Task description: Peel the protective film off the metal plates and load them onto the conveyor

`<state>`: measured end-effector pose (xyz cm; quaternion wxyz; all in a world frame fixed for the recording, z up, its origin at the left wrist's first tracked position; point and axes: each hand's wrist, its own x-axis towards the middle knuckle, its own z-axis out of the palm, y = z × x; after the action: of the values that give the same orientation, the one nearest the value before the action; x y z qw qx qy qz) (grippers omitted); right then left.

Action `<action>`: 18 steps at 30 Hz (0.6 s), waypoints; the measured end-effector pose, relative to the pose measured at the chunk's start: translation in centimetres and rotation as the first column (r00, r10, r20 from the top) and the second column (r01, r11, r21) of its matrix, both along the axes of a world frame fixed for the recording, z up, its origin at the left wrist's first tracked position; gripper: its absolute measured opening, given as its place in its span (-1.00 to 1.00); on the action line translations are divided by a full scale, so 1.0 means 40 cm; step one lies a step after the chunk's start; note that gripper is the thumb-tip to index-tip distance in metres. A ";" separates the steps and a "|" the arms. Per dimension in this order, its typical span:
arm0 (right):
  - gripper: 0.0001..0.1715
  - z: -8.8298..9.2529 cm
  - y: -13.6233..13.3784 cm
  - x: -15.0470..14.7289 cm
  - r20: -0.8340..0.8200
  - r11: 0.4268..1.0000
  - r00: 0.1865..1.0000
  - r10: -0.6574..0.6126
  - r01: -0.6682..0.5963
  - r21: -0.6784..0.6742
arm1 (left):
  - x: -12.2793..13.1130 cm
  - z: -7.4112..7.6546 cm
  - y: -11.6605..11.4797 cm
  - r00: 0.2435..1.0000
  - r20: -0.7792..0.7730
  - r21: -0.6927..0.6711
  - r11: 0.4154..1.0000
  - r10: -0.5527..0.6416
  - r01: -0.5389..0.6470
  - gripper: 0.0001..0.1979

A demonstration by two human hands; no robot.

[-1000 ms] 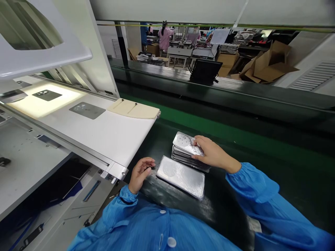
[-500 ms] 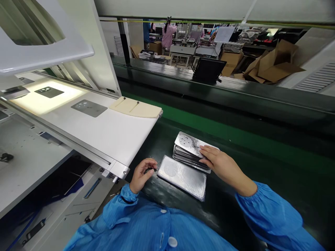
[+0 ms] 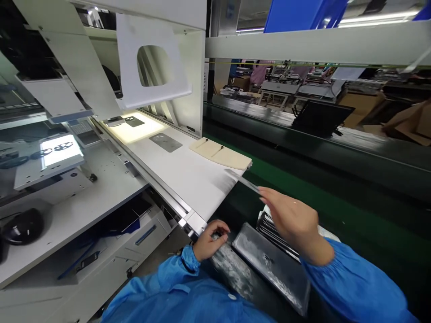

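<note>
My right hand (image 3: pixel 294 220) pinches a thin phone back panel (image 3: pixel 247 182) by one end, between thumb and fingers. The panel is seen nearly edge-on, its far end over the end of the white conveyor belt (image 3: pixel 182 179). Partly hidden under that hand is a stack of similar panels (image 3: pixel 276 233) on the dark surface. Beside the stack lies a shiny film-wrapped pack (image 3: pixel 269 264). My left hand (image 3: pixel 212 240), fingers loosely curled and thumb apart, is by the conveyor's near corner and holds nothing.
One grey phone panel (image 3: pixel 165 142) lies on the white belt, another (image 3: pixel 134 121) on its lit part. A cream guide plate (image 3: pixel 220 153) borders the belt's far side. At left are a machine with a screen (image 3: pixel 62 150) and a black mouse (image 3: pixel 23 226). A dark monitor (image 3: pixel 321 117) stands behind.
My right hand has lifted a panel off the stack and brought it left to the conveyor's end. The view has swung left. My left hand stays near the conveyor corner.
</note>
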<state>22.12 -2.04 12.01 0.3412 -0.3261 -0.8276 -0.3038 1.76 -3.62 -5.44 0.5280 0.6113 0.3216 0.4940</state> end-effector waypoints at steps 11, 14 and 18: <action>-0.60 -0.024 0.168 -0.278 0.242 0.847 0.970 0.028 0.105 -0.521 | -0.009 -0.014 0.008 0.997 0.022 -0.032 0.997 -0.076 0.076 -0.70; -0.40 -0.031 0.144 -0.283 0.209 0.779 0.976 0.056 0.088 -0.621 | -0.008 -0.021 0.007 0.997 0.019 -0.059 0.995 -0.075 0.076 -0.73; -0.22 -0.037 0.123 -0.288 0.194 0.748 0.980 0.041 0.099 -0.656 | -0.007 -0.022 0.006 0.997 0.004 -0.091 0.993 -0.079 0.079 -0.80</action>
<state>10.58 2.87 10.51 0.1155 -0.4071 -0.9057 -0.0266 1.49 -3.39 -6.32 0.5747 0.5986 0.3191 0.4577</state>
